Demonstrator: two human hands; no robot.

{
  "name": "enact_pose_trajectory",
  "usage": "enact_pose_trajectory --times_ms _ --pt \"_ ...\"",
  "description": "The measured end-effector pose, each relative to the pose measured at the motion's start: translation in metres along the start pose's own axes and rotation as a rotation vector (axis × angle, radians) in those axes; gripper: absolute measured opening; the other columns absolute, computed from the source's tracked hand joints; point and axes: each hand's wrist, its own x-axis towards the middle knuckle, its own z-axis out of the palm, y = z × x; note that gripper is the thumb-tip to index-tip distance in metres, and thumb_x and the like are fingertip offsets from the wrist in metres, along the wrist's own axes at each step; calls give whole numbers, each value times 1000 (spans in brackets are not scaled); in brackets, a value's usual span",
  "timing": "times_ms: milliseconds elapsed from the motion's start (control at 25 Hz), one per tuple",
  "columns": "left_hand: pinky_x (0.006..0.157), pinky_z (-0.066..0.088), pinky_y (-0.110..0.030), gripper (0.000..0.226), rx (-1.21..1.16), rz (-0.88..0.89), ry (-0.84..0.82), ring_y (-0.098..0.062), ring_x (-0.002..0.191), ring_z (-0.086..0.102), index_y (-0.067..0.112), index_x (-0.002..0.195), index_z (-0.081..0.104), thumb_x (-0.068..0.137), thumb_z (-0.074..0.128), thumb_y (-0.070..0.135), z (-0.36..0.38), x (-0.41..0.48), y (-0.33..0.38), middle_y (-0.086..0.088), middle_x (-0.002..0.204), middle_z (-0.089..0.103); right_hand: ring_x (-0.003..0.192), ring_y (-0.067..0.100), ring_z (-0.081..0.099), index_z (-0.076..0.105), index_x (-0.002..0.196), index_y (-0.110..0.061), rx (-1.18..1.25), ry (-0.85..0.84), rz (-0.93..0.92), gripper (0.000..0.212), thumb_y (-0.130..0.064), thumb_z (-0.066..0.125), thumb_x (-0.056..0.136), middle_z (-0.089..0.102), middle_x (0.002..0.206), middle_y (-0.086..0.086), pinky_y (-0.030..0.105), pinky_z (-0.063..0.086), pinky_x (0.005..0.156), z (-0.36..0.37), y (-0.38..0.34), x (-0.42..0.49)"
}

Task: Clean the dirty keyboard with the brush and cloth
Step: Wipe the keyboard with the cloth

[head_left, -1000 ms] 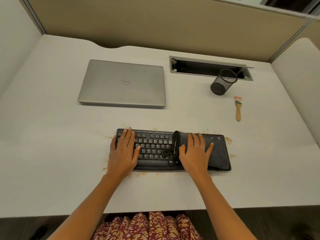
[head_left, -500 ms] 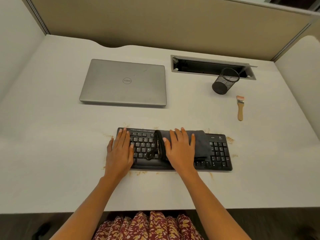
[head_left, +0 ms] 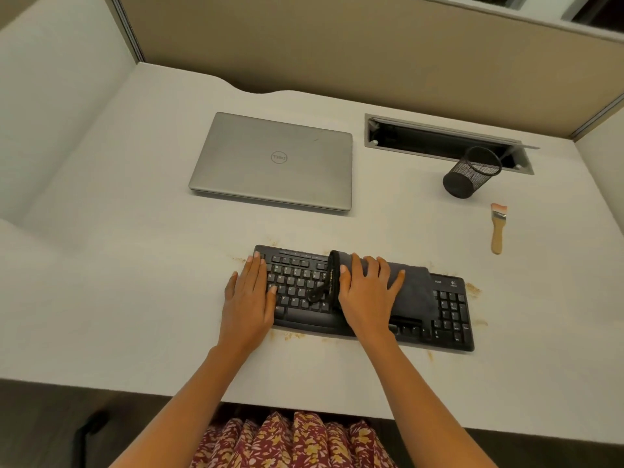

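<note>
Dark grey folded cloth (head_left: 410, 285) now mid-board on the black plastic keyboard (head_left: 452, 312), moved left vs. 1 s ago; numpad at right uncovered again, so wipe pass prob. working leftward. Right hand (head_left: 366, 295) flat on cloth, fingers spread, pressing, no closed grip. Left hand (head_left: 248, 298) flat on left keys, open, steadying, holding nothing. Wooden-handled brush (head_left: 497, 228) far right on white surface (head_left: 135, 282), untouched. Black mesh pen cup (head_left: 471, 172) looks empty. Brown crumbs around board edges.

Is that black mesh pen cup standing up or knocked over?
Knocked over. The mesh cup lies on its side on the desk, open mouth facing the cable slot.
</note>
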Motion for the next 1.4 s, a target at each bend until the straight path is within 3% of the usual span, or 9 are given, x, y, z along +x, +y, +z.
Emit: enact_pose_trajectory --times_ms 280,400,640,880,1080,1200,1400 --pt "119 21 -46 59 -12 -13 14 -21 148 23 7 153 27 102 19 36 0 -4 -2 -8 161 24 129 33 47 54 136 -24 52 -35 -142 51 -44 27 98 59 132 8 68 18 109 6 -73 -8" --pt "119 20 -47 60 -16 -46 32 -23 147 25 5 153 28 102 20 36 -1 -10 2 -9 160 25 137 26 41 47 141 -29 84 -13 -276 45 -40 29 101 52 142 2 66 16 113 9 -62 -16" --pt "119 18 -46 56 -26 -33 63 -22 147 27 5 151 34 101 23 28 -1 -17 -3 -8 158 30 139 22 38 46 143 -29 141 -48 -485 49 -49 27 102 46 148 -2 63 14 114 6 -50 -36" --pt "120 13 -40 57 1 13 51 -20 146 29 6 150 37 96 26 22 -3 -19 -11 -9 156 34 116 27 53 60 128 -31 3 -17 -350 42 -44 32 99 59 132 2 64 32 100 13 -86 -17" --pt "119 14 -39 55 -20 30 63 -18 146 27 7 150 37 98 27 21 -2 -29 -13 -7 157 33 110 27 53 63 124 -30 7 14 -252 41 -44 36 98 61 121 6 60 33 97 14 -98 -11" --pt "119 15 -40 53 -28 40 69 -17 147 25 8 150 36 99 27 22 -3 -30 -15 -6 157 33 113 25 54 61 127 -30 76 30 -310 42 -45 34 98 61 121 4 61 34 101 9 -84 -24" --pt "119 16 -38 52 -43 36 70 -17 147 24 9 150 37 101 27 25 0 -29 -17 -4 158 32 120 21 49 56 131 -36 95 -10 -511 38 -46 39 99 57 127 0 57 23 110 4 -57 -54"
